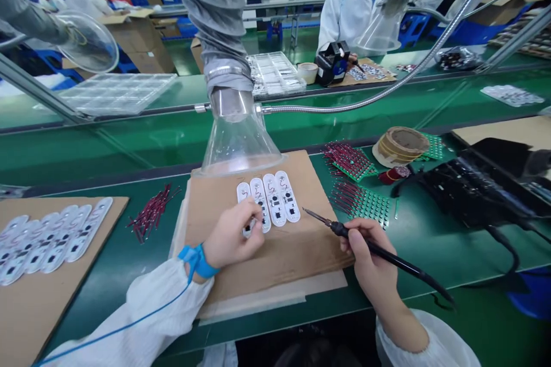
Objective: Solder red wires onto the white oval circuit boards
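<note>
Several white oblong circuit boards (275,198) lie side by side on a cardboard sheet (284,252) in front of me. My left hand (235,235), with a blue wrist strap, is closed with its fingertips pinched on the leftmost board (244,192). My right hand (365,252) grips a black soldering iron (387,255) like a pen. Its tip (306,211) hovers just right of the boards, not touching them. A clear fume-extraction funnel (239,143) hangs over the far edge of the cardboard.
More white boards (51,238) lie on cardboard at the left, red wire pieces (150,215) beside them. Green panels with red wires (357,183), a tape roll (400,146) and a black device (477,189) sit at the right. A person in white works across the green conveyor (129,137).
</note>
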`<action>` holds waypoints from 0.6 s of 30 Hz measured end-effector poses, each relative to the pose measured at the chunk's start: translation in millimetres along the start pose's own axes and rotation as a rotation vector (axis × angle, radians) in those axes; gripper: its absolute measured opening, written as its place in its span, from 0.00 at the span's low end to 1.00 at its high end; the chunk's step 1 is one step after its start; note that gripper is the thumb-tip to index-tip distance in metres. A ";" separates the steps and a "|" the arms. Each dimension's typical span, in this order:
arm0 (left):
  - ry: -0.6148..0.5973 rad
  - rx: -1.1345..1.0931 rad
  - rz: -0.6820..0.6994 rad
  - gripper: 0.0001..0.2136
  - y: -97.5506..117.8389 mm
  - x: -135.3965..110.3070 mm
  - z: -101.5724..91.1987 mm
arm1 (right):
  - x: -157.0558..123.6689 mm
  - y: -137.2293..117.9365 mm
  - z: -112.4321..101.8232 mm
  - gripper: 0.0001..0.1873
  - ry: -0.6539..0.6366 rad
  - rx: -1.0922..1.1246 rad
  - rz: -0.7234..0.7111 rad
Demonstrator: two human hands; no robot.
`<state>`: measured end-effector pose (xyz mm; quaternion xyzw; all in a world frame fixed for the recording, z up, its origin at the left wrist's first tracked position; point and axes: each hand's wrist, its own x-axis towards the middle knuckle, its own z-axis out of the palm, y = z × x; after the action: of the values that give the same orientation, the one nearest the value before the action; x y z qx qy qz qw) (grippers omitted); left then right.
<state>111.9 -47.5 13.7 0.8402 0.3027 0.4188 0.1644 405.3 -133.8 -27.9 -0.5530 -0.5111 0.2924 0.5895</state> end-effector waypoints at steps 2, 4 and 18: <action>0.017 -0.012 -0.032 0.08 0.4 7.1 13.3 | -1.0 4.6 1.4 0.11 -0.009 0.013 0.011; 0.050 -0.037 -0.055 0.09 -2.5 7.7 21.9 | -1.0 7.6 2.0 0.10 -0.018 0.013 0.016; 0.068 -0.023 -0.062 0.08 -8.1 1.3 32.0 | -1.1 11.1 2.2 0.09 -0.052 -0.060 0.015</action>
<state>135.2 -41.2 -8.8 0.8139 0.3289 0.4452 0.1766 405.4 -131.6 -39.1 -0.5664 -0.5305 0.2956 0.5571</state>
